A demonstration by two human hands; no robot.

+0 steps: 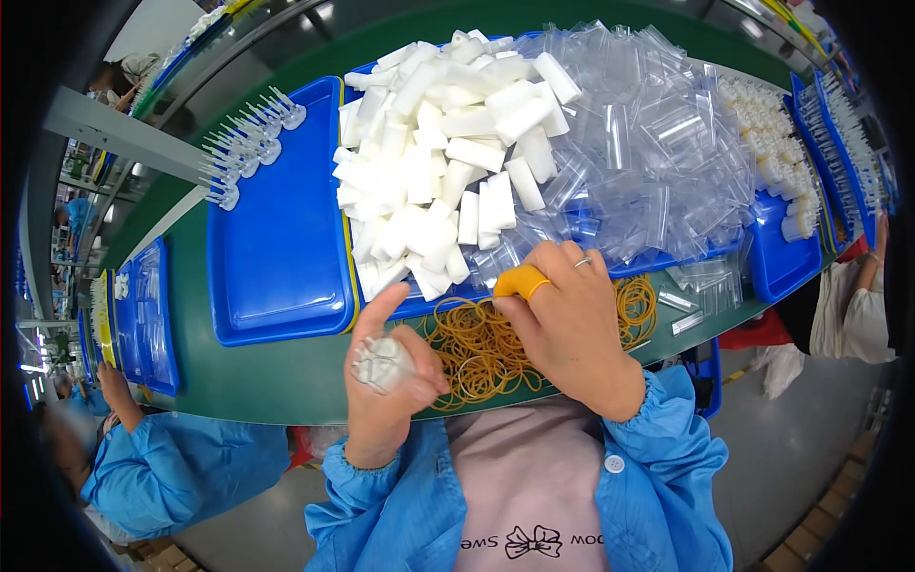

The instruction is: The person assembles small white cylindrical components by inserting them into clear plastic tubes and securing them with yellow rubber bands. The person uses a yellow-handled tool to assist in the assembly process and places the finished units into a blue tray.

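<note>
My left hand (393, 405) is closed around a whitish, round piece (382, 366) with a glossy, clear-looking surface, seen from its end. Its index finger points up toward the tray. My right hand (577, 329), with a yellow finger cot (520, 282) on one finger, has its fingers bent and drawn together at the near tray edge. What they pinch, if anything, is hidden. Beneath and between both hands lies a pile of tan rubber bands (477, 357). White foam-like blocks (443, 153) and clear plastic sleeves (658, 133) are heaped just beyond.
On the left, a blue tray (281, 296) holds upright white nozzle-like pieces (250, 138) at its far end. White-and-yellowish pieces fill another blue tray (786, 265) at right. Loose clear sleeves lie on the green table (257, 377). A co-worker's blue sleeve (181, 467) is at left.
</note>
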